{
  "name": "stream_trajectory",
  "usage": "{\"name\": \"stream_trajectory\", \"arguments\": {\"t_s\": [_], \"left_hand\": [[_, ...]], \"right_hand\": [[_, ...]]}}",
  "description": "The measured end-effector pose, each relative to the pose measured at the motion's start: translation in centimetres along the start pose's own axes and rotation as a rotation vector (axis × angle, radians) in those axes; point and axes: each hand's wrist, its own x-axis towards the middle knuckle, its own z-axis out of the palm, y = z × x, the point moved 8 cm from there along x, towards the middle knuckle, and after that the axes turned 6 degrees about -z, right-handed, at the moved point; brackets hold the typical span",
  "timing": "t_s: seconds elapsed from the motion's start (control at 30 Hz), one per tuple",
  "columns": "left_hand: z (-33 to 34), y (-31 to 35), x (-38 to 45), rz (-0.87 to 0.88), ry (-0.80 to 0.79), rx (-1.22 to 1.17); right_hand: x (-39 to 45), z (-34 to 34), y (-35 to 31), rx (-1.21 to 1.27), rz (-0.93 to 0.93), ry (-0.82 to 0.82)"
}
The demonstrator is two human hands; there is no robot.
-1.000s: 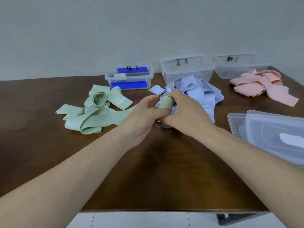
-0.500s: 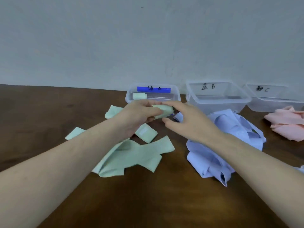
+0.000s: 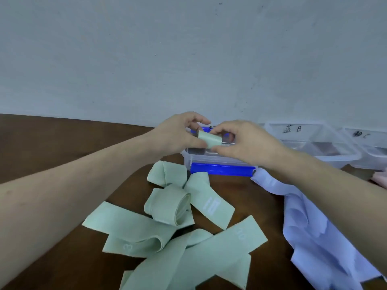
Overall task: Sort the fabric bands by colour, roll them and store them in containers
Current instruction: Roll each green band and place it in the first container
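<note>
Left hand (image 3: 178, 130) and right hand (image 3: 240, 141) pinch green roll (image 3: 210, 139) at its ends, over blue-clipped container (image 3: 222, 162); storing pending. Below hands: green bands (image 3: 188, 237) mostly unrolled. Right: blue bands (image 3: 310, 237) unrolled; container B (image 3: 310, 139) seemingly unfilled.

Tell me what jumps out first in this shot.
Both hands meet at centre, the left hand and right hand holding a rolled green band over the blue-clipped container. Loose green bands sprawl on the table below, a pale blue pile to their right.
</note>
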Motion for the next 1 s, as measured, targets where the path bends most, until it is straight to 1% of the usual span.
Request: {"name": "stream_trajectory", "arguments": {"t_s": [0.07,0.13,0.2,0.3,0.4,0.5,0.6,0.73,0.87,1.0], "left_hand": [[-0.4,-0.6,1.2,0.006,-0.001,0.035],[-1.3,-0.8,2.3,0.036,0.048,0.132],[-2.1,-0.9,3.2,0.074,0.074,0.299],[-1.8,-1.6,4.5,0.102,-0.001,0.57],[-1.2,-2.1,5.2,0.114,-0.035,0.775],[-0.7,-2.4,5.8,0.12,-0.06,0.891],[-0.4,-2.6,6.0,0.104,-0.084,0.965],[-0.2,-2.7,6.1,0.101,-0.099,0.991],[-0.4,-2.6,6.2,0.106,-0.091,0.989],[-0.2,-2.6,6.0,0.131,-0.08,0.97]], "right_hand": [[1.3,0.6,0.5,-0.046,0.021,-0.054],[2.3,1.3,1.5,-0.075,0.062,-0.103],[2.9,2.4,2.7,-0.061,0.114,-0.169],[3.5,4.8,3.6,-0.065,0.153,-0.278],[4.3,6.4,3.5,-0.027,0.149,-0.299],[4.9,7.0,3.6,-0.059,0.146,-0.285],[5.4,7.2,3.4,-0.138,0.101,-0.297],[5.6,7.3,2.9,-0.24,0.027,-0.328],[5.6,7.1,3.1,-0.268,0.032,-0.305],[5.4,6.9,3.1,-0.244,0.021,-0.298]]}}
